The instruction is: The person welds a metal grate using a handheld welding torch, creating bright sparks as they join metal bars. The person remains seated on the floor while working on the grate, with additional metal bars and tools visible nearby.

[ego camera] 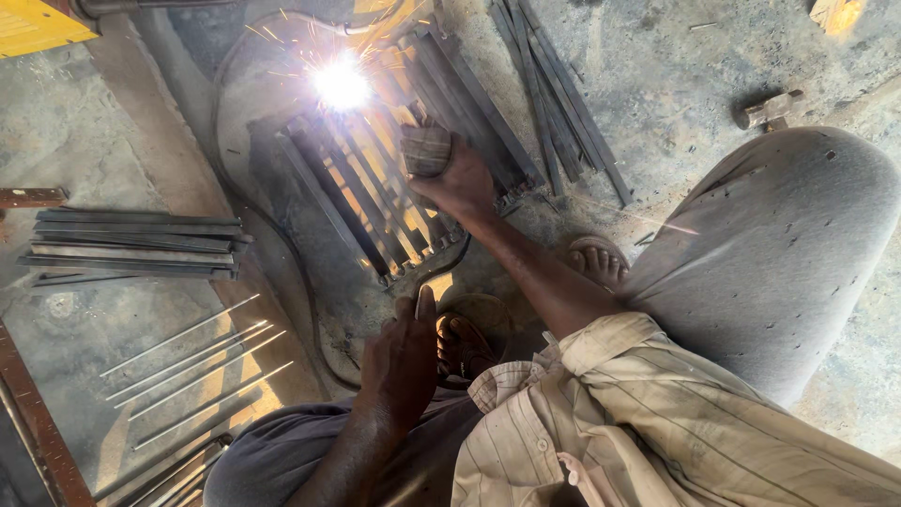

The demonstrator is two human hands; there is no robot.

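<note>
Flat-bar grille (375,202) on floor, long axis running 11 to 5 o'clock; weld arc (340,83) flaring at its 11 o'clock end. Right hand (460,183) nearer, closed on handle (427,148), probably the electrode holder. Left hand (402,361) at 6 o'clock, pinching a thin rod (419,305)

A white welding arc (340,83) flared just beyond the right hand (462,183), blowing out to pure glare and throwing orange sparks outward. Its glow warmed the dark flat steel bars (361,202) beneath that hand, while daylight lay soft over the grey concrete floor (676,84). The left hand (402,361) sat in shadow, underexposed. Edges bent slightly; focus stayed fairly sharp.
</note>
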